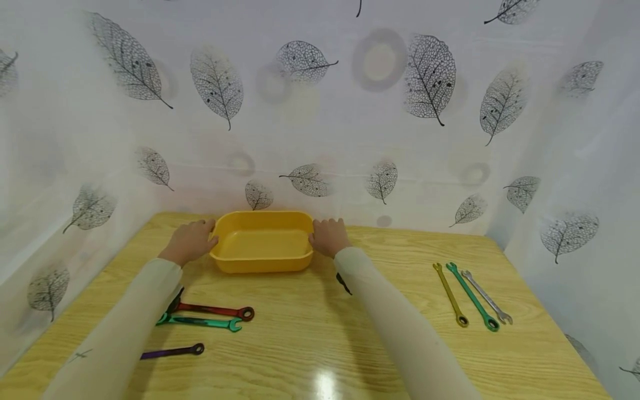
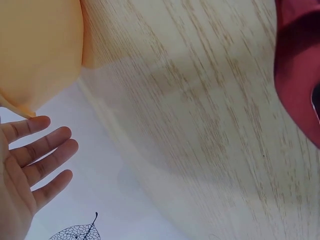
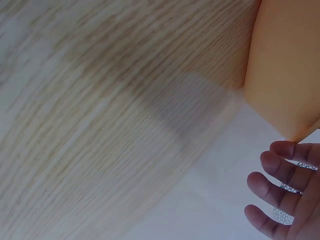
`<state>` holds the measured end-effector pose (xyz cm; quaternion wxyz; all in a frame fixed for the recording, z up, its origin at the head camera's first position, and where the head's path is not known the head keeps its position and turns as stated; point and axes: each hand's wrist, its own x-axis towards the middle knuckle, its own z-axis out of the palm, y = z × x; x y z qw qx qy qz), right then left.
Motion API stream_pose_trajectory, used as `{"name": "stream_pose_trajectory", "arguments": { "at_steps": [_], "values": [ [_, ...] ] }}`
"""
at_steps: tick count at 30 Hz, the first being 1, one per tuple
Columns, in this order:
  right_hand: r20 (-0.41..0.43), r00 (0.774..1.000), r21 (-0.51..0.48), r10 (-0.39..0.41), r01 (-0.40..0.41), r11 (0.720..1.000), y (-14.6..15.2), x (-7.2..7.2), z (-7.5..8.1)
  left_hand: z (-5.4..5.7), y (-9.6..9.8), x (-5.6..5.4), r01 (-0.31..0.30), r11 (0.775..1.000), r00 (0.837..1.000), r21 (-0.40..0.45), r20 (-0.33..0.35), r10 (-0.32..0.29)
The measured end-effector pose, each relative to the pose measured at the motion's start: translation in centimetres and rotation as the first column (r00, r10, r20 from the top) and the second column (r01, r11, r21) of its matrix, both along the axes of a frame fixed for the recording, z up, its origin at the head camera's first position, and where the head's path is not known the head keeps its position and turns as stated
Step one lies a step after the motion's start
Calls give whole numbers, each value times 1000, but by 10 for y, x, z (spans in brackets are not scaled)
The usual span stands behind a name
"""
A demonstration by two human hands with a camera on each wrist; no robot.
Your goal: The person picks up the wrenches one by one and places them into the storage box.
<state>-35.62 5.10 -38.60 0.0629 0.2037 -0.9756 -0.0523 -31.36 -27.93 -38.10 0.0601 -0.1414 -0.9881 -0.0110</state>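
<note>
A yellow plastic tray sits near the back edge of the wooden table. At its left end, my left hand holds the rim, the thumb reaching over it. My right hand has the opposite end in the same way. In the left wrist view, the index fingertip meets the corner of the rim while the other fingers spread loosely below. The right wrist view shows the right fingers likewise, one fingertip against the rim. Both thumbs are hidden in the wrist views.
Beside my left forearm lie a red wrench, a green wrench and a purple wrench, partly covered by the sleeve. Toward the right lie a gold wrench, a green wrench and a silver wrench. A leaf-patterned curtain stands behind.
</note>
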Motion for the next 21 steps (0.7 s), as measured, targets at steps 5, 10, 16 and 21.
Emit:
{"name": "stream_pose_trajectory", "arguments": {
  "at_steps": [5, 10, 16, 21],
  "values": [
    [-8, 1000, -15, 10, -10, 1000, 1, 0, -2, 0, 0, 1, 3, 1000, 1000, 6, -2, -3],
    [-14, 1000, 3, 17, -17, 1000, 2, 2, 1, 0, 1, 1, 6, 1000, 1000, 7, 3, -6],
    [-47, 999, 27, 26, -25, 999, 7, 4, 1, 0, 3, 1, 15, 1000, 1000, 3, -8, -15],
    [-68, 997, 26, 42, -40, 999, 15, 4, -2, 1, 9, 3, 20, 1000, 1000, 12, -23, -20]
  ]
}}
